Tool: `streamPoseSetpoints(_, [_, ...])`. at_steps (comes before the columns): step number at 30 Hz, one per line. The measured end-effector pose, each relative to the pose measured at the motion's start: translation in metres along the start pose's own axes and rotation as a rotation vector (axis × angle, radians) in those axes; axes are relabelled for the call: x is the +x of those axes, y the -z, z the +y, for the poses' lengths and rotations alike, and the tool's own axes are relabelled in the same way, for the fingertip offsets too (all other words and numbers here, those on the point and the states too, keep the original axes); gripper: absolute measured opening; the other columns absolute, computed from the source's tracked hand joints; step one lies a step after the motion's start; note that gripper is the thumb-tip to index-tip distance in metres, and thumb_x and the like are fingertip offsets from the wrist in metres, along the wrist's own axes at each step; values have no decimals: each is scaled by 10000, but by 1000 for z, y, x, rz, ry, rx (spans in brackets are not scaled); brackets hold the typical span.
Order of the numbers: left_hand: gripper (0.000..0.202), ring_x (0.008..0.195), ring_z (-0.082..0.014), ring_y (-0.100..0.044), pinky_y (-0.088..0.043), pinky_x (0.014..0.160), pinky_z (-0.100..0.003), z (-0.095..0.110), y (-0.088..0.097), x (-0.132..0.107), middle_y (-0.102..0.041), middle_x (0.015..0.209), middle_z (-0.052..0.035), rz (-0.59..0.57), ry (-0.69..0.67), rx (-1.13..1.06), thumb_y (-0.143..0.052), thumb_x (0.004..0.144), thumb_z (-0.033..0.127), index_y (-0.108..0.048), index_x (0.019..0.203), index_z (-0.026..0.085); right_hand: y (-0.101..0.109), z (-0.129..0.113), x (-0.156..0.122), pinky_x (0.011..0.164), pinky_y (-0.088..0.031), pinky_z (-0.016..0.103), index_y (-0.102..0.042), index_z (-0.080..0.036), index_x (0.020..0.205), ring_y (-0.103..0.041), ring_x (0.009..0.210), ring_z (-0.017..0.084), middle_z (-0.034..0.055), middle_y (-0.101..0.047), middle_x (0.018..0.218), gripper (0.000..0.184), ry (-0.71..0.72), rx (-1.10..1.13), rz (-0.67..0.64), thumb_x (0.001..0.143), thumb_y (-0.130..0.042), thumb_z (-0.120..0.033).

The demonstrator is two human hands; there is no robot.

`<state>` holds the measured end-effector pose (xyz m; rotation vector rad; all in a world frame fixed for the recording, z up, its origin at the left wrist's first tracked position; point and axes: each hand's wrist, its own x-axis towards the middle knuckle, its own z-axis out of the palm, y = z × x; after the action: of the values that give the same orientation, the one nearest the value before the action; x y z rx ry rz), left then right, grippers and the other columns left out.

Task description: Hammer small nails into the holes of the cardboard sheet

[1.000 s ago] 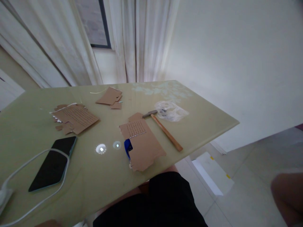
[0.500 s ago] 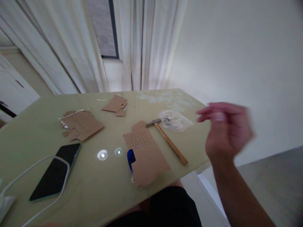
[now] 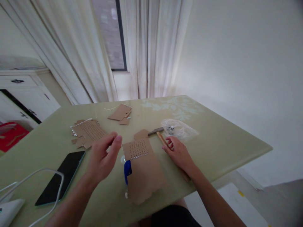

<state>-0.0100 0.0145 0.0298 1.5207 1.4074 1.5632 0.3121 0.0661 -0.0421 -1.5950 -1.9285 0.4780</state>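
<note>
1. Closest to us, we saw dark cloth [image 3: 175, 216] on a lap, by the edge of a shiny, pale green table [image 3: 227, 148].
2. Past its right side we saw gray floor [image 3: 284, 198].
3. Near the table's far end we saw a white leafy pattern [image 3: 175, 105].
4. Behind the table we saw a white cupboard [image 3: 23, 83], pale curtains [image 3: 101, 72], a window [image 3: 110, 34] and a plain wall [image 3: 236, 63].
5. Then we counted. There was one white cord [image 3: 62, 181] looping over one flat, dark screen [image 3: 67, 170].
6. We counted one big brown card [image 3: 145, 173] with rows of holes too tiny to count, and one blue thing [image 3: 127, 168] at its left edge.
7. We counted two hands. The left hand [image 3: 103, 154] had its fingers curled in; we couldn't tell if they pinched anything.
8. The right hand [image 3: 177, 153] lay over the wooden handle of one hammer [image 3: 161, 138], thumb and bent fingers on either side. We couldn't tell if they pressed. The hammer was on the table, right of the big card.
9. We counted one see-through bag [image 3: 181, 128] by the hammer's head.
10. Farther off, we saw one messy card pile [image 3: 88, 130] and at least two brown pieces [image 3: 120, 112] together.
</note>
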Motion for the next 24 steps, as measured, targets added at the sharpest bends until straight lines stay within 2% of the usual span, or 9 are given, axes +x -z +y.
streamPoseSetpoints(1, [382,596,-173,-466,-355,569,-299,-5,-6,9,-533,611,14,-78,-28,111,-788,884,492,-638,650,230,-1,-1,5,863,-557,391,-713,-207,1215,-710,912,255,113,-761,1116,293,1,-54,-54,955,-688,-339])
streamPoseSetpoints(2, [372,611,-186,-495,-358,580,-303,-11,-12,18,-577,626,1,-98,-51,187,-715,922,519,-683,688,231,-2,-2,10,876,-547,381,-713,-211,1224,-721,944,258,106,-768,1111,296,-3,-118,-110,949,-700,-320])
streamPoseSetpoints(6, [417,754,-240,-620,-439,671,-315,-40,-29,31,-721,779,-53,-11,-2,172,-667,925,617,-754,800,229,-4,-11,37,853,-526,360,-730,-176,1224,-763,1012,297,132,-805,1079,317,-54,-323,-246,942,-754,-318])
streamPoseSetpoints(9, [459,833,-255,-654,-487,746,-325,-59,-32,22,-747,879,-64,12,85,72,-693,909,685,-783,922,235,-3,-22,59,788,-531,390,-780,-154,1101,-785,981,362,202,-816,1056,260,-69,-400,-269,935,-785,-354])
streamPoseSetpoints(12, [513,912,-261,-670,-507,806,-326,-73,-30,9,-752,963,-71,-49,196,-6,-689,926,726,-794,1043,238,-4,-33,77,772,-537,417,-816,-157,999,-792,975,395,246,-817,1050,226,-64,-467,-269,954,-779,-376])
streamPoseSetpoints(17, [581,971,-275,-693,-529,801,-322,-89,-25,0,-744,1012,-77,-147,416,-169,-651,953,761,-790,1161,236,-10,-36,86,743,-534,424,-821,-175,1018,-786,931,390,233,-818,1023,315,-75,-529,-207,1023,-695,-464])
streamPoseSetpoints(19, [578,963,-279,-702,-539,778,-325,-89,-23,0,-748,1026,-79,-212,473,-207,-649,966,742,-783,1209,236,-11,-33,82,727,-514,404,-798,-183,1007,-772,867,352,190,-815,952,317,-61,-477,-127,1049,-656,-464])
streamPoseSetpoints(21, [567,974,-287,-714,-553,776,-330,-86,-21,-1,-758,1038,-81,-265,526,-266,-678,959,717,-770,1251,239,-12,-32,77,720,-490,369,-766,-197,933,-741,794,287,124,-801,871,309,7,-275,-80,1055,-651,-457])
streamPoseSetpoints(24, [568,974,-287,-729,-570,779,-327,-77,-21,-2,-775,1049,-83,-288,604,-369,-765,909,677,-751,1275,243,-13,-33,70,661,-452,310,-719,-207,833,-653,666,192,37,-735,737,384,118,189,-215,1054,-637,-510])
